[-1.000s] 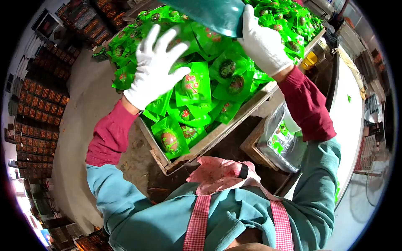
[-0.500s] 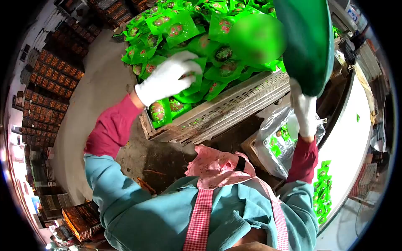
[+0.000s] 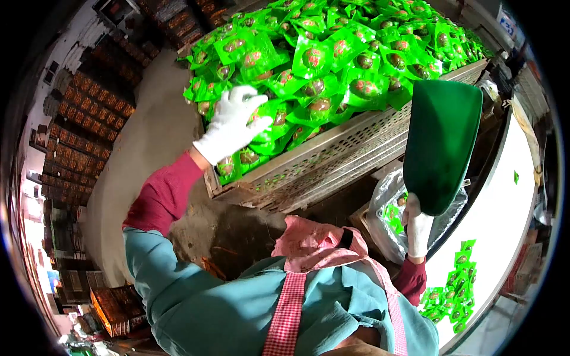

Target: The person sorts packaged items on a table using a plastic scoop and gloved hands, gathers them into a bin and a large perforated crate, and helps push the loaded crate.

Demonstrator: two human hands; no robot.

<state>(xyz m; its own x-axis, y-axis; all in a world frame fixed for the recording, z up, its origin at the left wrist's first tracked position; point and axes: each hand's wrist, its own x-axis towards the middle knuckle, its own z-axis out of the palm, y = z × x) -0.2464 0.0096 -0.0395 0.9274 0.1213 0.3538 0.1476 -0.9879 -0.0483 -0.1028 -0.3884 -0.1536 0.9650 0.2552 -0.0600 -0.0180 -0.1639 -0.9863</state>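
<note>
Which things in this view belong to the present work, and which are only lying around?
Seemingly in the work:
green scoop, held by the right hand;
green packets, beside the left hand;
perforated bin holding them.

Probably just around:
stacked crates, picture's left;
brown crate, lower left.

Passage exists over the near edge of the perforated crate [image 3: 332,155], between the left hand [image 3: 230,123] and the green scoop [image 3: 442,145]. Obstructions: green packets [image 3: 363,89] heaped over the crate; the scoop, between that edge's right end and the white table [image 3: 493,207].
</note>
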